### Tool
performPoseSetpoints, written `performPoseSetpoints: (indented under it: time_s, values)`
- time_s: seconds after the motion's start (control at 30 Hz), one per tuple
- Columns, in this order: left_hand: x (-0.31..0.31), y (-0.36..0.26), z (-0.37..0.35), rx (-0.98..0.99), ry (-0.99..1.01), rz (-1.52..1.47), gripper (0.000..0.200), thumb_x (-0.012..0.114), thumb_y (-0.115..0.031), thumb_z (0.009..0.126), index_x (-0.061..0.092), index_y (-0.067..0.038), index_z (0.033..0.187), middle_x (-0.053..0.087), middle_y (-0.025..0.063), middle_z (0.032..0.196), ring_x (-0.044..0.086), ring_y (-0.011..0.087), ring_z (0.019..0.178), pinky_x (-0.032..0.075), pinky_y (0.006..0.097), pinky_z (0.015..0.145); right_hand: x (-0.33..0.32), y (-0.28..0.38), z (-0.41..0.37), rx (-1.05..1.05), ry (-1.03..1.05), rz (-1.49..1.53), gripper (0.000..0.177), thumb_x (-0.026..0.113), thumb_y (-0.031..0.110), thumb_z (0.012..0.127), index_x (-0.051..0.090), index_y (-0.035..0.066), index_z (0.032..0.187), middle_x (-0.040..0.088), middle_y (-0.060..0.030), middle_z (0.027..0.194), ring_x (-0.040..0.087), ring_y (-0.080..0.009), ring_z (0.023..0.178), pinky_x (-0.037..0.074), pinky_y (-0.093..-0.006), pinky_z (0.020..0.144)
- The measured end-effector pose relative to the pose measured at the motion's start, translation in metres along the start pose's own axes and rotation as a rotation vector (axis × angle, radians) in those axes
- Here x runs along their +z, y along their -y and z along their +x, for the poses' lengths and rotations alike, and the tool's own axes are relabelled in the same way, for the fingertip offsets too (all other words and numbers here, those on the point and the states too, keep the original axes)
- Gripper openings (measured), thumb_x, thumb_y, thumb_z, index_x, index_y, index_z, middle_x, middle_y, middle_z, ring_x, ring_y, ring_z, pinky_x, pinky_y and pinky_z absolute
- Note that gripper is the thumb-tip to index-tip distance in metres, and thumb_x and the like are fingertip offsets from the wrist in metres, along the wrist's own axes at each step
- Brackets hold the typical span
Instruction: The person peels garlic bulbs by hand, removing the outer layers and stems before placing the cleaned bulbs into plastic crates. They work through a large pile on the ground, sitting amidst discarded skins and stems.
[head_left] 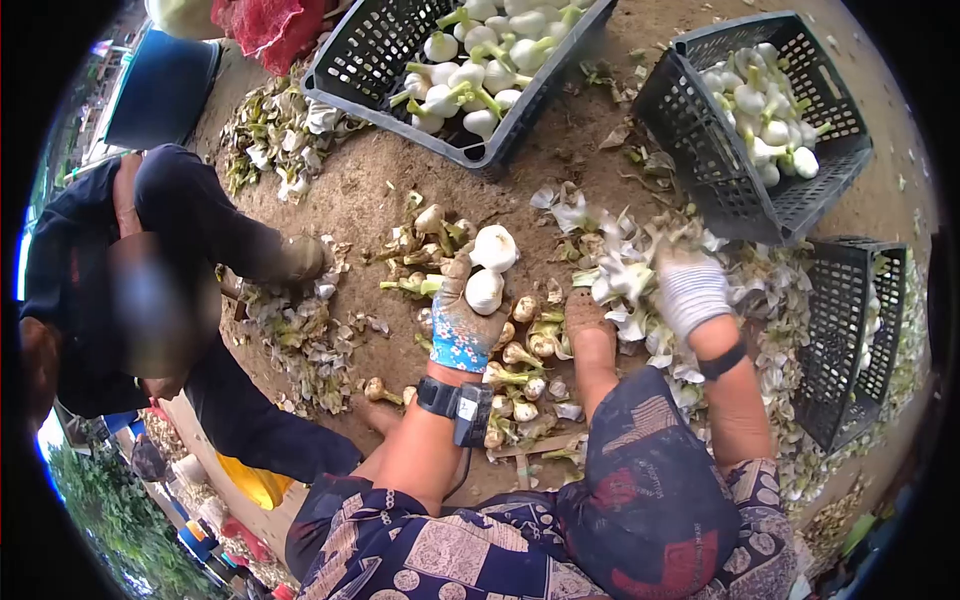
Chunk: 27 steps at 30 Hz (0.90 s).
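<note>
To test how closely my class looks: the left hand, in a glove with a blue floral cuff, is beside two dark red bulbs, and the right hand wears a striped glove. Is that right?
Not quite: the two bulbs beside the left hand are white, as the head view shows. The blue floral cuff and the right hand in its striped glove are correct.

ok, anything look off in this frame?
Peelings lie strewn over the dirt, some beside loose bulbs. The left hand has a blue floral cuff, the right hand a white striped glove: mismatched. Right-hand crates look tilted, though lens distortion may explain that. No clear damage.
</note>
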<state>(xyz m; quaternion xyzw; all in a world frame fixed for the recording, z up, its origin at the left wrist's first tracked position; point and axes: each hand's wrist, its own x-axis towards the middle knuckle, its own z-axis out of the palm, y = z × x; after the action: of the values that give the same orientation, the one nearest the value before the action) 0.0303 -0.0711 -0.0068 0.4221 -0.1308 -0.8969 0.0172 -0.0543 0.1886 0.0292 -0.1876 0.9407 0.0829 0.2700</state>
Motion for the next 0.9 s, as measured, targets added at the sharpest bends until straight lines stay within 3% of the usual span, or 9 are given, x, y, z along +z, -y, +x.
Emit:
performPoseSetpoints:
  time_s: [0.13, 0.27, 0.33, 0.4, 0.47, 0.53, 0.63, 0.77, 0.9]
  values:
    - [0.003, 0.033, -0.006, -0.025, 0.227, 0.549, 0.037, 0.06, -0.027, 0.086, 0.051, -0.003, 0.113, 0.06, 0.0105, 0.107, 0.06, 0.0192, 0.093, 0.053, 0.0284, 0.074, 0.005, 0.041, -0.007, -0.513, -0.443, 0.809, 0.066, 0.068, 0.025, 0.072, 0.041, 0.01, 0.131, 0.048, -0.0188, 0.127, 0.051, -0.0331, 0.112, 0.041, -0.0373, 0.094]
    - [0.004, 0.066, -0.01, 0.106, 0.32, 0.843, 0.046, 0.057, -0.038, 0.088, 0.049, -0.005, 0.119, 0.059, 0.004, 0.099, 0.058, 0.0109, 0.082, 0.05, 0.024, 0.071, -0.003, 0.024, -0.013, -0.127, 0.093, 1.359, 0.07, 0.066, 0.036, 0.076, 0.038, 0.001, 0.13, 0.056, -0.0178, 0.113, 0.056, -0.0201, 0.104, 0.045, -0.0303, 0.088]
    - [0.008, 0.071, 0.002, 0.151, 0.21, 0.737, 0.058, 0.055, -0.044, 0.087, 0.038, -0.006, 0.128, 0.053, 0.0036, 0.11, 0.055, 0.0109, 0.092, 0.049, 0.024, 0.074, -0.006, 0.019, -0.03, -0.297, 0.016, 1.751, 0.074, 0.065, 0.045, 0.077, 0.037, 0.002, 0.13, 0.05, -0.02, 0.12, 0.054, -0.0243, 0.107, 0.043, -0.0324, 0.09]
    - [0.039, 0.088, -0.015, -0.07, 0.374, 0.629, 0.064, 0.055, -0.044, 0.087, 0.032, -0.007, 0.134, 0.047, 0.0054, 0.121, 0.05, 0.014, 0.105, 0.044, 0.0284, 0.089, 0.016, 0.022, -0.029, -0.414, -0.039, 1.28, 0.072, 0.067, 0.041, 0.077, 0.037, 0.003, 0.13, 0.047, -0.0157, 0.12, 0.051, -0.0275, 0.107, 0.04, -0.0385, 0.093]
    - [0.045, 0.116, -0.014, -0.095, 0.649, 0.583, 0.073, 0.056, -0.045, 0.085, 0.023, -0.008, 0.139, 0.038, 0.0079, 0.133, 0.038, 0.018, 0.121, 0.033, 0.0326, 0.102, 0.014, 0.023, -0.042, -0.193, -0.272, 1.066, 0.062, 0.068, 0.023, 0.076, 0.04, 0.003, 0.127, 0.051, -0.013, 0.112, 0.055, -0.0225, 0.095, 0.046, -0.0348, 0.083]
    - [0.062, 0.1, -0.027, -0.294, 0.845, 0.362, 0.084, 0.063, -0.039, 0.082, 0.013, -0.011, 0.143, 0.022, 0.0097, 0.145, 0.019, 0.0213, 0.134, 0.027, 0.0389, 0.105, -0.009, -0.009, -0.058, -0.013, -0.122, 1.733, 0.051, 0.062, 0.008, 0.073, 0.044, 0.0, 0.12, 0.055, -0.0097, 0.104, 0.058, -0.0124, 0.072, 0.046, -0.0202, 0.052]
    - [0.043, 0.062, -0.017, 0.151, 0.762, 0.987, 0.075, 0.067, -0.019, 0.078, 0.025, -0.012, 0.14, 0.03, 0.0091, 0.141, 0.035, 0.023, 0.126, 0.036, 0.0396, 0.099, -0.027, -0.082, -0.097, 0.149, -0.649, 1.907, 0.042, 0.061, 0.029, 0.085, 0.05, 0.0, 0.114, 0.057, -0.0083, 0.102, 0.056, -0.0105, 0.074, 0.05, -0.0195, 0.051]
    - [-0.014, -0.002, 0.041, 0.995, 0.05, 1.322, 0.04, 0.066, -0.005, 0.077, 0.052, -0.004, 0.114, 0.054, 0.0094, 0.105, 0.052, 0.019, 0.099, 0.044, 0.0343, 0.087, 0.009, -0.304, -0.179, 0.664, -0.901, 0.771, 0.055, 0.06, 0.038, 0.083, 0.049, -0.002, 0.12, 0.058, -0.0158, 0.111, 0.06, -0.0237, 0.09, 0.051, -0.0326, 0.074]
    - [-0.04, -0.045, 0.093, 0.931, -0.127, 1.881, 0.049, 0.066, -0.03, 0.078, 0.052, -0.005, 0.118, 0.048, 0.0226, 0.125, 0.047, 0.0371, 0.114, 0.04, 0.0395, 0.094, 0.034, -0.371, -0.193, 1.126, -0.58, -0.381, 0.06, 0.056, 0.041, 0.081, 0.042, 0.005, 0.128, 0.047, -0.0227, 0.124, 0.048, -0.0386, 0.109, 0.038, -0.0456, 0.094]
